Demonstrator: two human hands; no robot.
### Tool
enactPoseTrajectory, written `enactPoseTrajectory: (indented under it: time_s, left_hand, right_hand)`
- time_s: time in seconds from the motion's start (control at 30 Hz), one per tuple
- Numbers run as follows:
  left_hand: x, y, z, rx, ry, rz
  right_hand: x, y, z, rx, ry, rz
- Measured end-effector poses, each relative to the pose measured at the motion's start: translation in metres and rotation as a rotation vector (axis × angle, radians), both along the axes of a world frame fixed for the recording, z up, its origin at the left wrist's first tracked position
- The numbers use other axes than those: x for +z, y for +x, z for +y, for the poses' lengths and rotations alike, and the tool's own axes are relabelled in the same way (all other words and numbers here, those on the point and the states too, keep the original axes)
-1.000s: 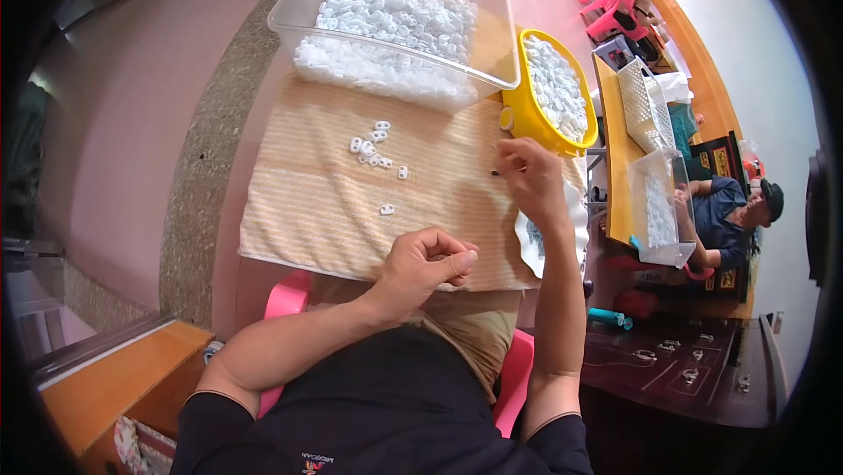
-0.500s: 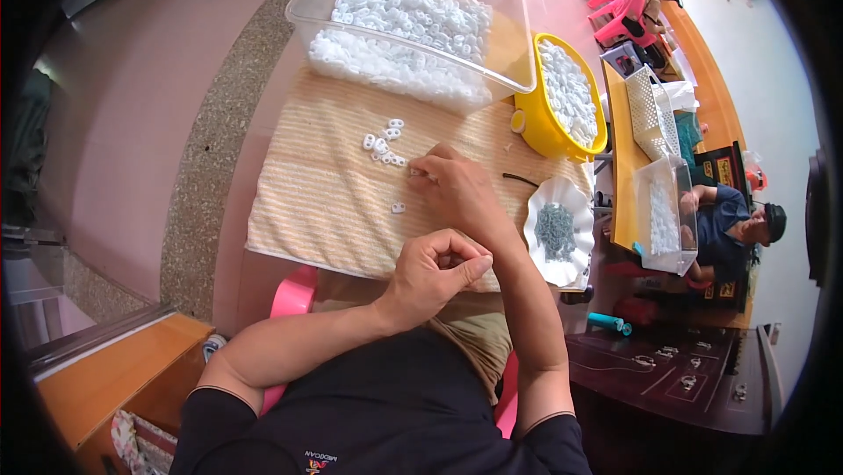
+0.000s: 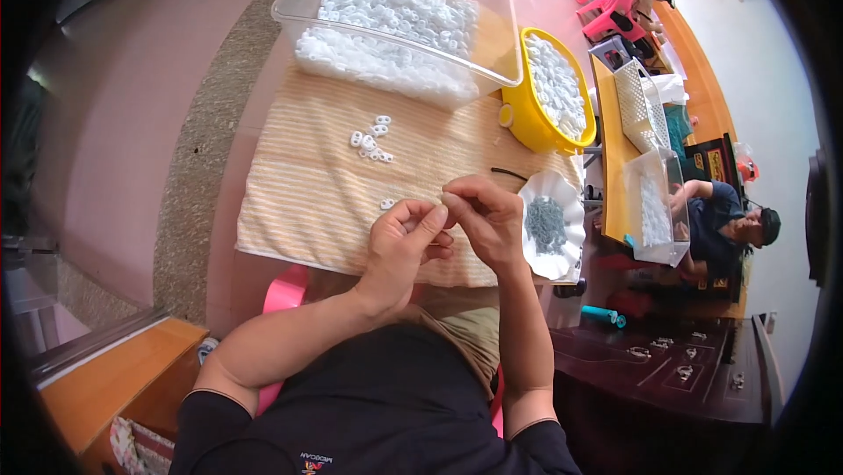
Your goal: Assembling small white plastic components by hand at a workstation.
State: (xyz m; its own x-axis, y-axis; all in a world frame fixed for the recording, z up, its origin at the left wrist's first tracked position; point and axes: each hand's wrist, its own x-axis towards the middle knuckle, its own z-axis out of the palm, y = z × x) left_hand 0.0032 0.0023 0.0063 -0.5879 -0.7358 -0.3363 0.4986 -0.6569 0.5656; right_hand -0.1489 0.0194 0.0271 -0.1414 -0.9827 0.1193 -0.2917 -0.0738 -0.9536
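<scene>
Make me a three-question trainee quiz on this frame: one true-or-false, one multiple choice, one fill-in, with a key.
1. True or false: the left hand and right hand are close together over the striped towel.
2. What lies in the wavy-edged white dish? A) yellow beads; B) small grey pieces; C) a red cloth.
3. Fill in: the yellow tub holds many small pieces coloured ____.

Key: 1. True; 2. B; 3. White.

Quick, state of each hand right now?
Left hand: closed in a thumb-and-finger pinch; whether it holds anything cannot be told.
Right hand: also pinched closed; anything held is too small to tell.
</scene>
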Motion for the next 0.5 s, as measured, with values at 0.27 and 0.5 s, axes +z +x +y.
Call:
enactPoseTrajectory:
  time_s: [0.27, 0.5]
  left_hand:
    - [-0.004, -0.002, 0.002, -0.12, 0.057, 0.143]
    - [-0.003, -0.002, 0.003, -0.185, 0.058, 0.164]
  right_hand:
    - [-0.003, -0.01, 0.035, 0.024, -0.016, -0.209]
    - [-0.008, -0.011, 0.044, 0.002, 0.02, -0.433]
